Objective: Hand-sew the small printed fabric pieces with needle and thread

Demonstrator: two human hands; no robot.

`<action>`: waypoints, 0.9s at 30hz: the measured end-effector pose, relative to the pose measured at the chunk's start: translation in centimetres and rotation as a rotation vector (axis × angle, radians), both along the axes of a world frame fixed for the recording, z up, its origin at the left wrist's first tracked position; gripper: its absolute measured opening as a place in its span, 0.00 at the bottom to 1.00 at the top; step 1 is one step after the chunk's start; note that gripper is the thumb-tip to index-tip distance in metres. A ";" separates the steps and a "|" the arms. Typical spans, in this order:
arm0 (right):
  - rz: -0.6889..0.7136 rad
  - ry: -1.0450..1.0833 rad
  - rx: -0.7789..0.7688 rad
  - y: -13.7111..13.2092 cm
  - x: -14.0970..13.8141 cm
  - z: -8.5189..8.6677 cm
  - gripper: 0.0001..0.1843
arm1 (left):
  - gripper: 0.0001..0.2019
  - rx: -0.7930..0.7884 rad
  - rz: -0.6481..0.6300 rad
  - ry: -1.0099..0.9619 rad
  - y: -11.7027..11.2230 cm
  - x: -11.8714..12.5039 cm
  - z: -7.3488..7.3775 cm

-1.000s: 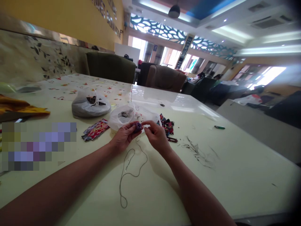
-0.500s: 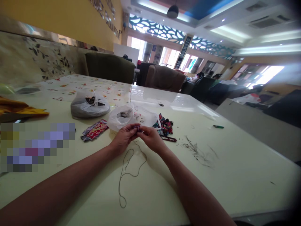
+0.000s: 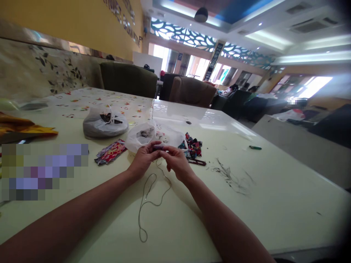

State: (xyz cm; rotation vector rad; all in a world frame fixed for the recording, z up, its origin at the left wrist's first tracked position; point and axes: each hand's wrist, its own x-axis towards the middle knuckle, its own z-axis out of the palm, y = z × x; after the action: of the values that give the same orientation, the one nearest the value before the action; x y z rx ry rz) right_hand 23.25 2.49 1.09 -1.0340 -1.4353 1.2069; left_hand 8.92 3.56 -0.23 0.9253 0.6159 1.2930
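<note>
The pale surface (image 3: pixel 274 190) carried everything, with a floral cloth (image 3: pixel 90 100) over its far left part. A knotted grey bag (image 3: pixel 105 124) sat well back. An open white bag (image 3: pixel 153 137) lay just beyond the hands, probably kept close so its contents stayed within reach. Patterned fabric scraps (image 3: pixel 111 151) lay left of that bag, a heap of folded scraps (image 3: pixel 193 146) right of it, and loose thread clippings (image 3: pixel 230 177) were strewn farther right.

The left hand (image 3: pixel 144 159) and right hand (image 3: pixel 177 162) were brought together above the surface, fingertips meeting. Both pinched a small purple piece (image 3: pixel 158 147) between them, likely from two sides to keep so small a thing steady. A thin cord (image 3: pixel 153 193) hung slack from that pinch and looped toward the person on the surface, its free length left lying rather than held.

A second earlier the hands had stood a little apart: the left alone held the purple piece, plainly visible, while the right was raised just beside it. By this moment the right had closed in and the piece was mostly covered. The cord's loop lay much as before.
</note>
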 end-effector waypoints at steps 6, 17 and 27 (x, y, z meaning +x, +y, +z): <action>-0.116 -0.107 0.175 0.2 0.4 0.1 0.13 | 0.14 -0.103 0.036 -0.082 0.0 0.2 -0.2; -0.112 -0.311 0.377 0.7 0.8 -0.4 0.06 | 0.13 -0.143 0.026 -0.154 0.0 0.3 -0.1; -0.126 -0.183 0.180 0.6 0.3 -0.8 0.12 | 0.17 -0.123 0.020 -0.150 -0.1 0.6 -0.4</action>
State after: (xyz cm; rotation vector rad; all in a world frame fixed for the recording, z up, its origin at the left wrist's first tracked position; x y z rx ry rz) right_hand 23.53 3.08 0.32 -1.1134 -1.5635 0.8944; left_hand 9.47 3.47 -0.61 0.7158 0.5815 1.3140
